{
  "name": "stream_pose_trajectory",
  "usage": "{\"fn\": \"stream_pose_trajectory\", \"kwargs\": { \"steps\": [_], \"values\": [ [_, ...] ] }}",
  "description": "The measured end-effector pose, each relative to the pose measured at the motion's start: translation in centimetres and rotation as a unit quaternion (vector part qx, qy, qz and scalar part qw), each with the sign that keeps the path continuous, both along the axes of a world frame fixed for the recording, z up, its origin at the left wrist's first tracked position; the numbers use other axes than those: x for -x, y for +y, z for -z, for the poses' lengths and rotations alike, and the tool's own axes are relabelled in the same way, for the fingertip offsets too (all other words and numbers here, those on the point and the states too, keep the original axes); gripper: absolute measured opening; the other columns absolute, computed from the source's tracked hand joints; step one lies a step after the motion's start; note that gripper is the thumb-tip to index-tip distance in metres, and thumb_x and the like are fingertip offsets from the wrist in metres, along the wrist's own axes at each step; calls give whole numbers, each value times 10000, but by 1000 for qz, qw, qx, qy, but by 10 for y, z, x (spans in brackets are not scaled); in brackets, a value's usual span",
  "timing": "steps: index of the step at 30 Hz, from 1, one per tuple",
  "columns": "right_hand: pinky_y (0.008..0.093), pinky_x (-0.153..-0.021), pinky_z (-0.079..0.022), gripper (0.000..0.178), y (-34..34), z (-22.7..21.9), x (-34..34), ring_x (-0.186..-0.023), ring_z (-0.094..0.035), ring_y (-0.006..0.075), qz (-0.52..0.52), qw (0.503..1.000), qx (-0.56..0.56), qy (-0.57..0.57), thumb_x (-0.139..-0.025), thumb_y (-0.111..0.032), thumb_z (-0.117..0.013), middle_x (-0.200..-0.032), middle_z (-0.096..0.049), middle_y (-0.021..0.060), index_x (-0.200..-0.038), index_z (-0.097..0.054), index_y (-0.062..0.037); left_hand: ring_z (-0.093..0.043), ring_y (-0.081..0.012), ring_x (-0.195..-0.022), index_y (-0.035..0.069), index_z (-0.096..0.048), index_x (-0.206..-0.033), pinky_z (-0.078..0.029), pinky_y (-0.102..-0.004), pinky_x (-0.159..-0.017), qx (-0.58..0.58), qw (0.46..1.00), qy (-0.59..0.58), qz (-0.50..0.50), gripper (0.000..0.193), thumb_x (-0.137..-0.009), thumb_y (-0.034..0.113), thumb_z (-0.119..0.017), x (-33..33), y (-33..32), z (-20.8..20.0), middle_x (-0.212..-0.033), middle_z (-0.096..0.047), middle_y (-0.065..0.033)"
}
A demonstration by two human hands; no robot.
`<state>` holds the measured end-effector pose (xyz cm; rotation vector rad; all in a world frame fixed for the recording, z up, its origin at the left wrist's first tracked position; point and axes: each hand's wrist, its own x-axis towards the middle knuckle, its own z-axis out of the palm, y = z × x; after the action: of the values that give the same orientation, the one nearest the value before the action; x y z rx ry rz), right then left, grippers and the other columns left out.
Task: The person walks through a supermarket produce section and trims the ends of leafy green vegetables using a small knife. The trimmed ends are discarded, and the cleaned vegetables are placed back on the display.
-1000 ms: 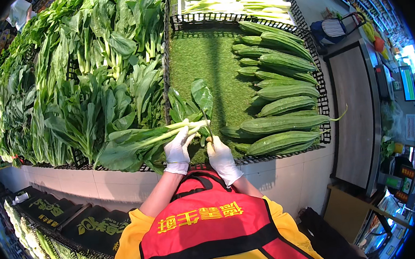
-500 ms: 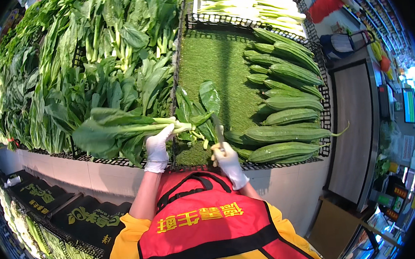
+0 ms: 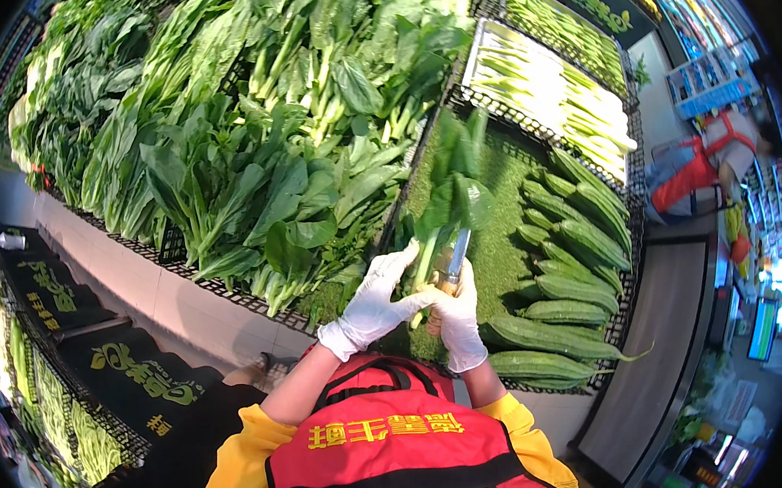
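My right hand, in a white glove, is closed around the wooden handle of a knife, its blade pointing up and away from me. A bunch of leafy greens stands upright beside the blade, leaves outermost and slightly blurred. Its pale stalks run down between my two hands. Also white-gloved, my left hand has its thumb and fingers apart around the stalks. Its thumb side meets my right hand. Whether the right fingers also pinch the stalks is hard to see.
Leafy greens heap the display at left. Ridged green gourds lie at right on green matting. Pale long vegetables fill a white tray behind a black mesh edge. Someone in a red apron is far right.
My left hand has let go of the bunch it held, which now lies on the left heap. Both hands have come together at another upright bunch. The view has swung left.
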<state>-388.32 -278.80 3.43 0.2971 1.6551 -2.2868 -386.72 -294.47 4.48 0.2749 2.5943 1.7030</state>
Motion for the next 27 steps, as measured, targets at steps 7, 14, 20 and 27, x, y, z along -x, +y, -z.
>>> {"fn": "stream_pose_trajectory", "kwargs": {
  "steps": [7, 14, 20, 27],
  "values": [
    [234, -672, -520, 564, -45, -18, 95, -860, -577, 132, 107, 973, -39, 201, -764, 44, -688, -1004, -519, 52, -1250, -418, -50, -570, -267, -1069, 25, -591, -1186, -428, -342, -954, -153, 928, -101, -324, 391, -823, 139, -683, -27, -43, 40, -1175, -592, -136],
    [310, -821, -499, 483, -101, 13, 258, -930, -551, 188, 93, 880, -248, 393, -802, -36, -695, -1099, -497, 110, -1229, -470, -23, -482, -332, -1132, 26, -532, -1236, -385, -424, -965, 275, 917, -56, -284, 476, -784, 126, -641, -69, -80, 100, -1208, -532, -156],
    [300, -747, -460, 317, -99, 63, 260, -796, -531, 160, 77, 882, -307, 350, -836, -69, -652, -984, -570, 64, -1149, -599, -73, -509, -308, -1030, 44, -555, -1144, -401, -418, -889, 324, 882, -7, -341, 418, -748, 98, -679, -69, -84, 109, -1086, -550, -127],
    [197, -631, -427, 295, -11, 72, 74, -730, -499, 47, -10, 969, -200, 143, -876, -28, -621, -932, -575, -11, -1169, -591, -53, -460, -343, -1099, 44, -380, -1342, -392, -432, -930, 363, 848, -139, -360, 830, -650, 216, -803, -74, -106, 119, -1207, -471, -153]
  ]
}}
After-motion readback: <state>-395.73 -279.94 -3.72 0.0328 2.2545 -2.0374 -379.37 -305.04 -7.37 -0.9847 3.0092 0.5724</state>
